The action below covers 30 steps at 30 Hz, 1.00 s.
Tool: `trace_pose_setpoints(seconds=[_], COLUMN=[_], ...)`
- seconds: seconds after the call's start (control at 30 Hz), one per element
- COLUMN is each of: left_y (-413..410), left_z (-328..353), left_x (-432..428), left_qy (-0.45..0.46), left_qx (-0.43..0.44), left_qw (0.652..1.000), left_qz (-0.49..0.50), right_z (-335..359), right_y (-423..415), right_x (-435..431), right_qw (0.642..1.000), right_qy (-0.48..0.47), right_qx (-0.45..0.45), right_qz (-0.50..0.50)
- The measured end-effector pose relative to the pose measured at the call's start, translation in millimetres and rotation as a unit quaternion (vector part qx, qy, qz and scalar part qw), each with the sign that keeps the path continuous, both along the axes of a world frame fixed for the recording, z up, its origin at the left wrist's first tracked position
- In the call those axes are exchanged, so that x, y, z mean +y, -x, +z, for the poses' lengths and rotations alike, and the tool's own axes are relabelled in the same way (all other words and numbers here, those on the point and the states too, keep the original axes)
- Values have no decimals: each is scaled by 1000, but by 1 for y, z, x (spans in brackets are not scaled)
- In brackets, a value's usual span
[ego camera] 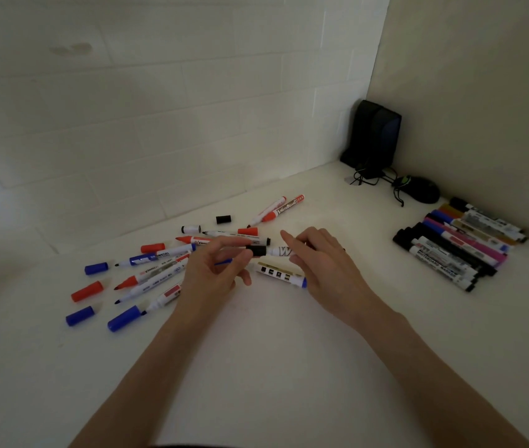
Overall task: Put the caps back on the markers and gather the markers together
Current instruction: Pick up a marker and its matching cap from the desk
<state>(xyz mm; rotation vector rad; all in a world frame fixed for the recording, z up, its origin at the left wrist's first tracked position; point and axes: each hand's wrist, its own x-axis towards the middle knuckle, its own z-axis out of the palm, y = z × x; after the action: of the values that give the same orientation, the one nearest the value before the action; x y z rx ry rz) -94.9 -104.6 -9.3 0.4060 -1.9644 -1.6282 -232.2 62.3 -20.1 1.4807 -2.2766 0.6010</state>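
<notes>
My left hand (216, 270) pinches a black cap (258, 250) between thumb and fingers. My right hand (324, 266) grips a white whiteboard marker (280, 251), whose tip end meets the cap. Just below them a white marker with a blue end (280, 273) lies on the white table (272, 350). Several uncapped red, blue and black markers (156, 273) lie scattered to the left, with loose blue caps (96, 268) and red caps (87, 291) beside them. A loose black cap (223, 219) lies further back. A row of capped markers (457, 244) lies together at the right.
A black speaker (374, 137) with cables stands in the back right corner. A black mouse (419, 189) lies beside it. A brick wall bounds the table at the back, a plain wall at the right.
</notes>
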Motion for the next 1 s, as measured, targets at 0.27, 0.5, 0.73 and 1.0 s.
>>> trace_pose_setpoints(seconds=[0.27, 0.5, 0.73, 1.0], left_y=[-5, -9, -7, 1], left_z=[-2, -7, -9, -7], left_x=[-3, -3, -4, 5], left_qy=[91, 287, 373, 342], left_qx=[6, -54, -25, -26], left_qw=[996, 956, 927, 939], left_qz=[-3, -5, 3, -1], right_z=[16, 10, 10, 23], right_y=[-4, -3, -4, 27], right_x=[11, 11, 9, 46], right_qw=[1000, 999, 991, 982], right_qy=[8, 1, -7, 57], right_qx=[20, -14, -133, -166], right_qz=[16, 46, 27, -72])
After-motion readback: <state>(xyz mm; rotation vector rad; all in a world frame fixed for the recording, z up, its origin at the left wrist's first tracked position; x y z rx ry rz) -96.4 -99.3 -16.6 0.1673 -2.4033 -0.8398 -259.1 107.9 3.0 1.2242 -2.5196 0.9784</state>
